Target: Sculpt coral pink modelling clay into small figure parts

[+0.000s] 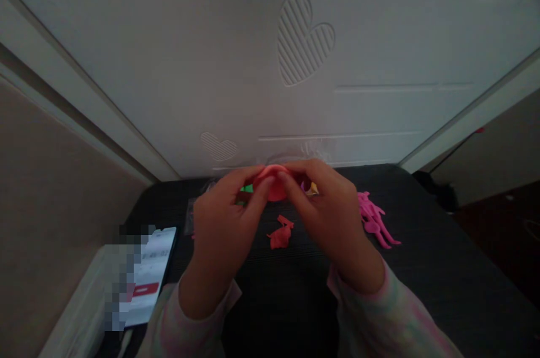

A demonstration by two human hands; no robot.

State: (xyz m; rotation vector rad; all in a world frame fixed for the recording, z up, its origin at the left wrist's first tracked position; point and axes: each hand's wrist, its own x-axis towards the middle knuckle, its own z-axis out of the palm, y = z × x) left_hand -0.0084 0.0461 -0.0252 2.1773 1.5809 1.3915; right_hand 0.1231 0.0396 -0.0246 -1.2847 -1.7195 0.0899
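Both hands hold one coral-red lump of what looks like modelling clay (276, 194) above the dark table. My left hand (225, 217) is closed on its left side, and my right hand (329, 206) grips the right side. The two thumbs press close together into the middle of the lump; its far side is partly hidden by the fingers. Below it on the table lies a crumpled red scrap (280, 232), apart from both hands. A bundle of pink plastic modelling tools (373, 220) rests just right of my right hand.
Green (246, 192) and yellow pieces (313, 189) show partly behind the hands. Clear plastic wrapping (316, 151) lies at the back of the table against a white panel with heart patterns. A phone (154, 273) with a lit screen is at the left.
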